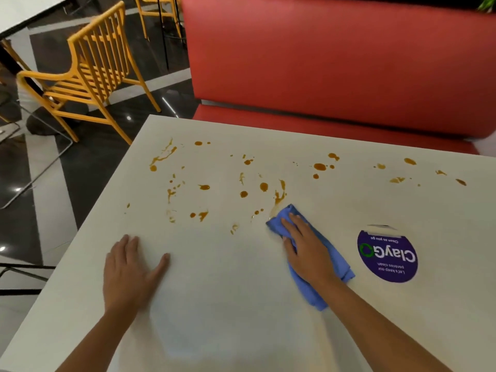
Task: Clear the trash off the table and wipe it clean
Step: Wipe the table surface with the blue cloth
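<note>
Right hand [306, 253] pressed cloth [341, 267], fingers straight, hiding its middle. Left hand [128, 275] lay flat on table [228, 291], holding nothing.

The cloth [307, 291] lies on the table [228, 291], stains [263, 186] beyond it, sticker [386, 256] to its right.

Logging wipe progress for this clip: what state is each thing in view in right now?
Table, far half spattered.
Brown stains, scattered drops and streaks, not yet wiped.
Blue cloth, bunched, pressed flat on the table beside a stain.
Right hand, fingers straight, presses the cloth.
Left hand, flat, palm down on the table.
Purple sticker, stuck down, far edge torn or peeled.
Yellow chair, upright, unoccupied.
</note>
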